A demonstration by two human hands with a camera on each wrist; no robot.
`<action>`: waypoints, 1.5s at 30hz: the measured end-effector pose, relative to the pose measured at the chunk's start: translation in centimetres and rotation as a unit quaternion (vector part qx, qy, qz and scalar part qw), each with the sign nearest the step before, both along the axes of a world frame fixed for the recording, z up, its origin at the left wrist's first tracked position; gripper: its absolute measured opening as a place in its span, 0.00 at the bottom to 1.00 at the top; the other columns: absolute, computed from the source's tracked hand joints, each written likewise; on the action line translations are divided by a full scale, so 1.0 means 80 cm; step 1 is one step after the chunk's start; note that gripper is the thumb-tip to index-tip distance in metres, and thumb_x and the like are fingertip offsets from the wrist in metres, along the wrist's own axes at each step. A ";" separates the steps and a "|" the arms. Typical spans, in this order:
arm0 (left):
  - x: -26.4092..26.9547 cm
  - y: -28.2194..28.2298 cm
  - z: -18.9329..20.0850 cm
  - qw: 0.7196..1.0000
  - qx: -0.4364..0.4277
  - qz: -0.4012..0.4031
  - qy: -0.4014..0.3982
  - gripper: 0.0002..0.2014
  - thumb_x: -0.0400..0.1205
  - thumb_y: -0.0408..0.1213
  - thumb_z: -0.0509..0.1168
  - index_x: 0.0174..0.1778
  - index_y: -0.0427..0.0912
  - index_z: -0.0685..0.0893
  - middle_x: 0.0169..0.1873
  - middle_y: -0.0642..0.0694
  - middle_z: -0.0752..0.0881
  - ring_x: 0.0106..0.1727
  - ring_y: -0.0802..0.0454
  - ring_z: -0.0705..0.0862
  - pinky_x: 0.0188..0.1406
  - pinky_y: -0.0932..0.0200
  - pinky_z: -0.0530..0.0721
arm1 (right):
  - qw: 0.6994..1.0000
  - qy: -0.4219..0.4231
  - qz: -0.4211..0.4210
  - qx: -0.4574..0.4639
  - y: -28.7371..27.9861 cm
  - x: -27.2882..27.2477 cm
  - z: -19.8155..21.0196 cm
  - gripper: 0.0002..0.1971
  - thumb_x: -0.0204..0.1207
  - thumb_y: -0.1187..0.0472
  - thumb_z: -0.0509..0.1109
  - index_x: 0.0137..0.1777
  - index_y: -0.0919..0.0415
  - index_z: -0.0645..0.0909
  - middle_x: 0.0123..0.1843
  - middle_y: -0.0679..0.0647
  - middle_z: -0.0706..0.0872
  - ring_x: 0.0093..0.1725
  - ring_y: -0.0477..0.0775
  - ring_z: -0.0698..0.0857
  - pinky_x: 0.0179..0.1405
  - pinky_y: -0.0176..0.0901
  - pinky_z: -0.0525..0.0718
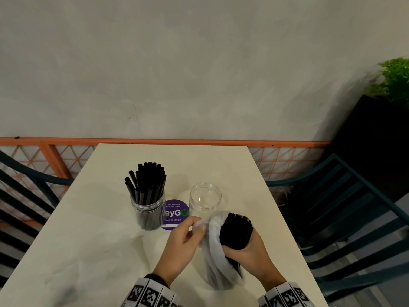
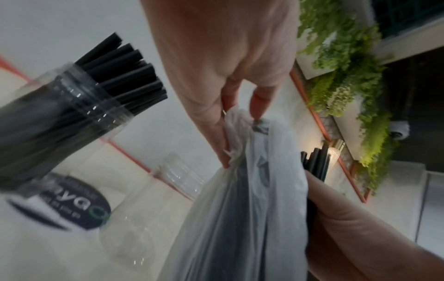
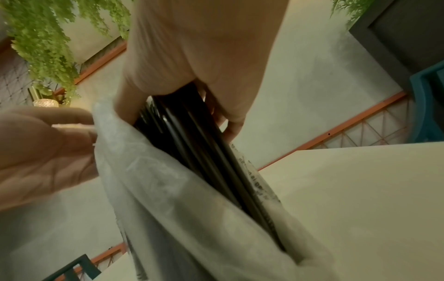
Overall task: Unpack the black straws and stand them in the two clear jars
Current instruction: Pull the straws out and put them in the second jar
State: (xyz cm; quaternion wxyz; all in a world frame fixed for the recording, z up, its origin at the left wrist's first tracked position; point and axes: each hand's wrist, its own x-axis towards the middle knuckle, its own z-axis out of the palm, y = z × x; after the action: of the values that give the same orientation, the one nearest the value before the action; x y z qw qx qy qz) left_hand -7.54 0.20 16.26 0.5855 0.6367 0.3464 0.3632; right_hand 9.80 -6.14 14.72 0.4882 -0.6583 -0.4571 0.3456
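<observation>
**Straw bundle half out of its bag, one jar filled, one empty**

At the left of the head view, dark slatted chair backs (image 1: 26,196) stand beside the cream table (image 1: 88,240). Left of centre on the table stands the filled jar (image 1: 147,212), clear plastic, upright, packed with black straws (image 1: 147,180) that fan out above its rim. Just right of it a round purple sticker (image 1: 174,214) lies flat on the tabletop, partly covered by both jars. The empty jar (image 1: 205,199) stands upright at the sticker's right edge, mouth open.

In the lower centre the left hand (image 1: 181,242) pinches the gathered top edge of a thin white plastic bag (image 1: 213,258) between thumb and fingers; the left wrist view shows the film bunched in that pinch. The bag hangs down to the lower middle of the frame, just in front of the empty jar.

Right of the bag, the right hand (image 1: 250,251) is wrapped tightly round the straw bundle (image 1: 236,231), whose upper ends stick out of the bag's open mouth while the lower part is inside the film.

At the far right stand a teal slatted chair (image 1: 345,218), and in the upper right corner a green plant (image 1: 396,78) in a black planter (image 1: 376,140).
</observation>
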 end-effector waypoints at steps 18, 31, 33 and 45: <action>0.001 0.005 -0.012 0.998 -0.057 0.008 -0.012 0.03 0.71 0.30 0.74 0.33 0.37 0.86 0.31 0.42 0.85 0.35 0.50 0.81 0.41 0.59 0.81 | 0.999 0.028 0.020 0.020 -0.011 0.015 -0.010 0.31 0.53 0.66 0.86 0.57 0.60 0.79 0.52 0.48 0.87 0.51 0.33 0.86 0.45 0.19 0.80; 0.001 0.000 -0.011 0.972 -0.204 -0.048 -0.102 0.13 0.72 0.40 0.62 0.48 0.37 0.81 0.41 0.39 0.86 0.43 0.48 0.85 0.43 0.58 0.84 | 0.995 0.062 0.077 0.010 -0.013 0.012 -0.018 0.52 0.42 0.42 0.87 0.68 0.57 0.69 0.63 0.50 0.83 0.62 0.36 0.82 0.54 0.23 0.80; 0.000 0.000 -0.010 0.978 -0.187 -0.052 -0.070 0.13 0.76 0.45 0.66 0.46 0.37 0.80 0.40 0.42 0.86 0.43 0.48 0.85 0.46 0.56 0.83 | 0.993 0.062 0.098 -0.009 -0.011 0.009 -0.020 0.53 0.43 0.43 0.87 0.69 0.54 0.65 0.65 0.49 0.80 0.63 0.35 0.80 0.54 0.23 0.79; -0.008 0.008 -0.024 0.960 -0.240 0.057 -0.129 0.05 0.82 0.31 0.56 0.45 0.36 0.77 0.39 0.38 0.86 0.43 0.46 0.84 0.45 0.51 0.78 | 0.959 -0.071 0.252 -0.107 -0.017 0.028 -0.052 0.55 0.56 0.51 0.85 0.75 0.40 0.49 0.76 0.41 0.64 0.73 0.28 0.65 0.71 0.27 0.68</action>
State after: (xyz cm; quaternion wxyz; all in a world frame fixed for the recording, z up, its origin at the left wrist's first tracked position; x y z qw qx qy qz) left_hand -8.19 0.85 14.32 0.7391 0.4043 0.3806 0.3814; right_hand 12.03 -7.49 10.59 0.2780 -0.5933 -0.6019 0.4566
